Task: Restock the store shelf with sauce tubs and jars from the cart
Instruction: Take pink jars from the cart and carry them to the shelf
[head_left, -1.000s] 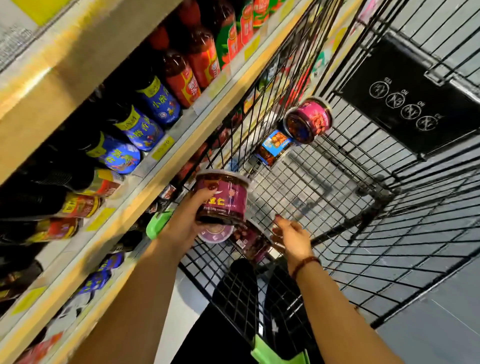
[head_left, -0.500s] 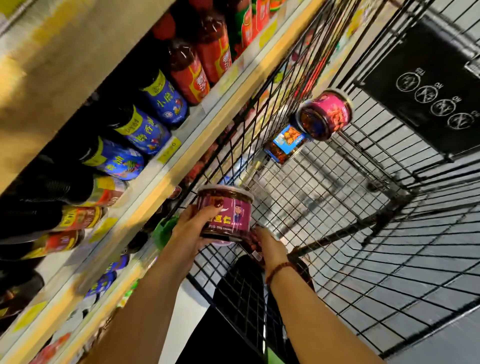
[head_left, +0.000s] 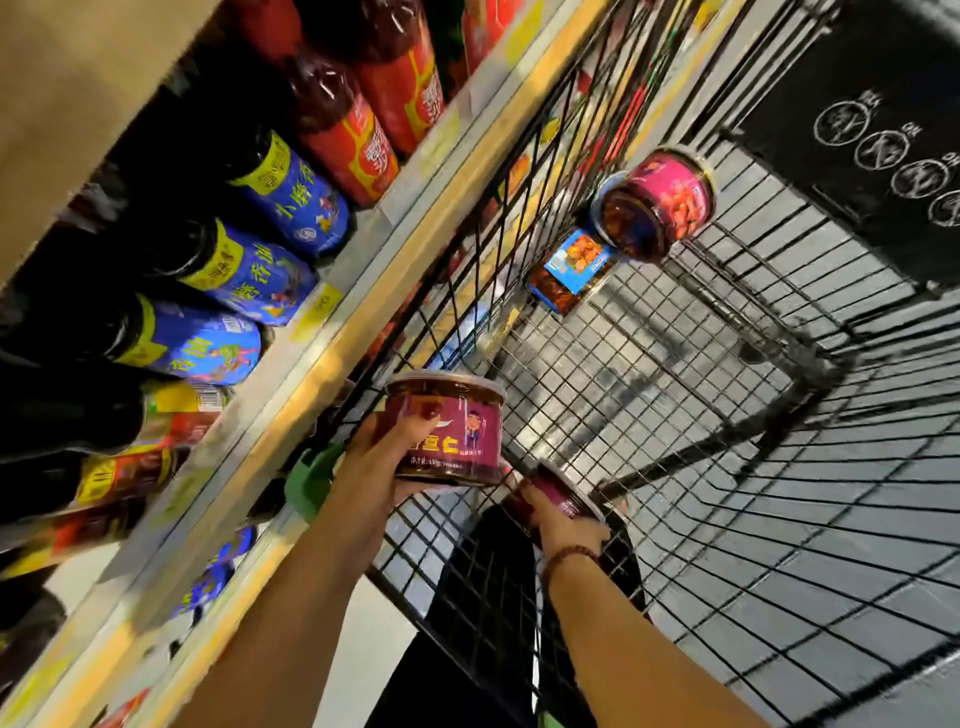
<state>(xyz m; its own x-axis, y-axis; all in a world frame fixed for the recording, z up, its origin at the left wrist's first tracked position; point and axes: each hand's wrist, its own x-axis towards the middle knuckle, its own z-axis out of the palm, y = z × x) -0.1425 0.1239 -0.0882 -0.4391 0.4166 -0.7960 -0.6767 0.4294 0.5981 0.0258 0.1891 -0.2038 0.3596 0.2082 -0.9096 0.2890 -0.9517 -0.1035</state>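
My left hand grips a purple-labelled sauce tub upright above the near corner of the black wire cart. Just below it, my right hand reaches into the cart and curls round a second purple tub, mostly hidden by the hand and the first tub. At the cart's far end lie a pink-labelled tub on its side and a blue-labelled jar. The store shelf runs along the left.
The shelf holds dark bottles with blue labels and red labels; lower shelves carry more bottles. A black sign panel covers the cart's far wall. A green cart handle part sits by my left wrist. Grey floor shows under the cart.
My right hand has gone from hovering open over the cart's near corner to gripping the second tub there. My left hand keeps its tub; the view has tilted.
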